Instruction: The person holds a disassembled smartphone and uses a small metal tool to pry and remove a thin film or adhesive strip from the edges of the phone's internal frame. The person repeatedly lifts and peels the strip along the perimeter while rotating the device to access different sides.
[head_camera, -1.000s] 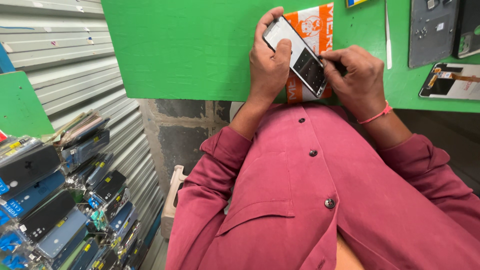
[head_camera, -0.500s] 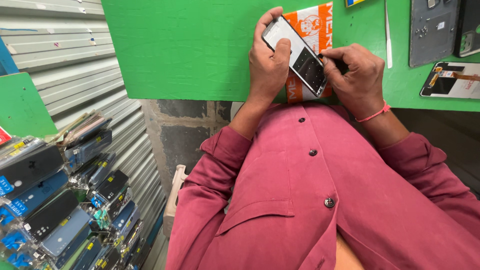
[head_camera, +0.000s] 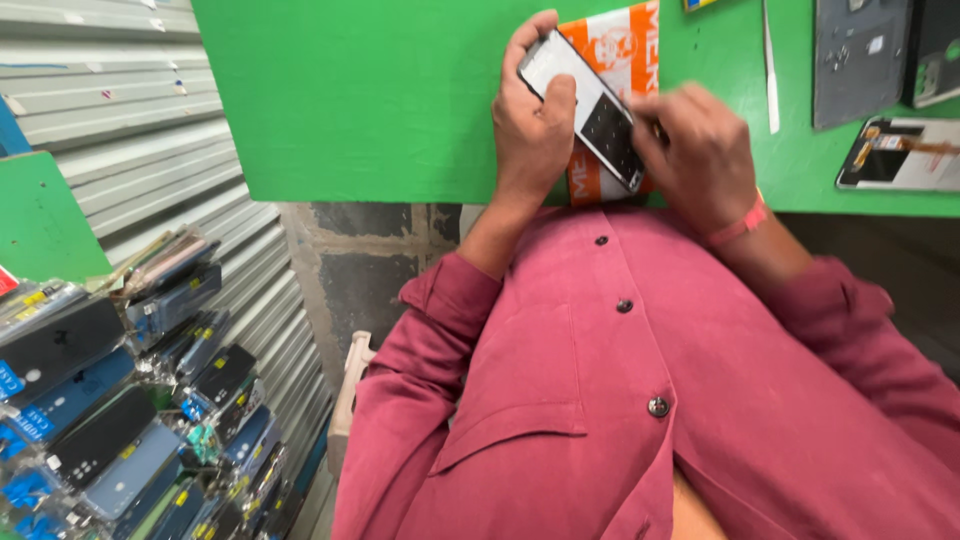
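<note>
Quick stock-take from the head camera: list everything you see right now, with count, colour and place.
phone screen panel: one, white and black, held above the green table edge
orange packet: one, orange and white, on the table under the panel
green table: one, top of view
thin white tool: one, on the table, right of the hands
phone parts: about three, grey and black, table's right end
packaged phone cases: many, blue and black, lower left
pink wristband: one, right wrist
left hand: grips the panel
right hand: at the panel's lower end
</note>
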